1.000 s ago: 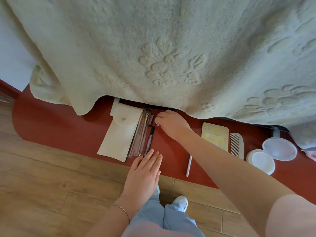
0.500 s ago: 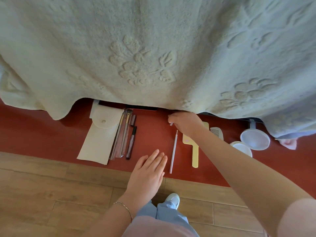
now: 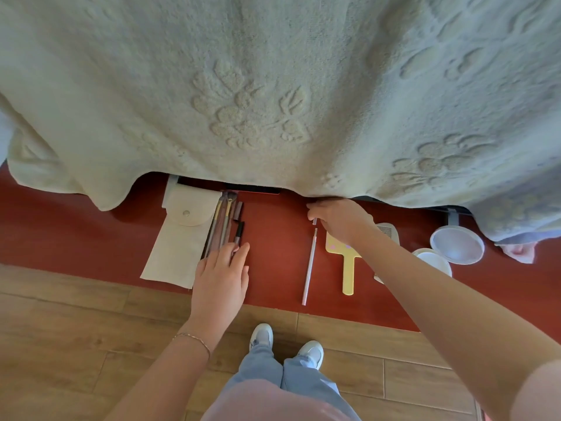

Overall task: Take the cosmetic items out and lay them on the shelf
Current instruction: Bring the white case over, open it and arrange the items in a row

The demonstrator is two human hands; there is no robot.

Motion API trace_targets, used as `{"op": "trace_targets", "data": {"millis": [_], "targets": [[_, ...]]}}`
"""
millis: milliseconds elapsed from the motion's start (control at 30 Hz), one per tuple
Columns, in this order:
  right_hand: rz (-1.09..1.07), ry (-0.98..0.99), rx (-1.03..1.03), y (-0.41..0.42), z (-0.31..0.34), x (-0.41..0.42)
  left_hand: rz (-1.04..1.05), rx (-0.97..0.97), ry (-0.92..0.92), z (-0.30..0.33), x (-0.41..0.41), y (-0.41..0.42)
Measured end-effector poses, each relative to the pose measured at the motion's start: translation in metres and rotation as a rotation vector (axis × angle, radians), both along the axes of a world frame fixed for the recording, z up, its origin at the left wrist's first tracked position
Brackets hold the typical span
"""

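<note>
On the red shelf (image 3: 273,238) lie a cream pouch (image 3: 179,238), several brushes (image 3: 220,226) and a dark pencil (image 3: 239,233) beside it. My left hand (image 3: 221,278) rests flat with straight fingers on the lower ends of the brushes and the pencil. A thin pink stick (image 3: 309,265) lies to the right. My right hand (image 3: 340,220) pinches a small silver-tipped piece (image 3: 314,221) just above the stick's top end. A yellow hand mirror (image 3: 346,262) lies partly under my right wrist, with a comb (image 3: 387,232) behind it.
A cream embossed blanket (image 3: 273,101) hangs over the back of the shelf and hides what is behind. Two round white containers (image 3: 457,244) sit at the right, with a pink thing (image 3: 520,252) beyond. Wooden floor (image 3: 76,344) and my shoes (image 3: 261,335) are below.
My left hand moved forward from the shelf's front edge onto the brushes and pencil. My right hand went right from the brushes to the top of the pink stick.
</note>
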State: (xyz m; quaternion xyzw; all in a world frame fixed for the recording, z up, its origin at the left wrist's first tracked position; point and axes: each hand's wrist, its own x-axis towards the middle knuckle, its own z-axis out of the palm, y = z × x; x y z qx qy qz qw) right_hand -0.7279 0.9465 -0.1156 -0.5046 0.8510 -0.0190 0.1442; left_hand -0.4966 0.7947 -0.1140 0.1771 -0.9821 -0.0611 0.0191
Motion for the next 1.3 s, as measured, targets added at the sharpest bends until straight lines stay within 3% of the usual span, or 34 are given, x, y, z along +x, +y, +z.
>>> {"op": "trace_targets", "data": {"millis": [167,467,833,1033,1200,1300], "targets": [[-0.098,-0.054,-0.008,0.006,0.004,0.006,-0.016,-0.019,-0.045,-0.004,-0.010,-0.006],[-0.333,-0.123,-0.274,0.015,0.017,0.027,-0.050,0.136,-0.017,-0.010,-0.015,0.003],[-0.423,-0.103,-0.227,0.015,0.017,0.035,-0.240,0.237,0.044,-0.013,-0.019,0.046],[-0.405,-0.143,-0.313,0.011,0.013,0.039,-0.264,0.255,0.056,-0.014,-0.016,0.045],[-0.243,-0.161,-0.461,-0.025,0.016,0.053,-0.270,0.262,0.071,-0.015,-0.011,0.043],[-0.112,-0.187,-0.364,-0.059,0.017,0.055,-0.258,0.254,0.083,-0.015,-0.007,0.039]]}}
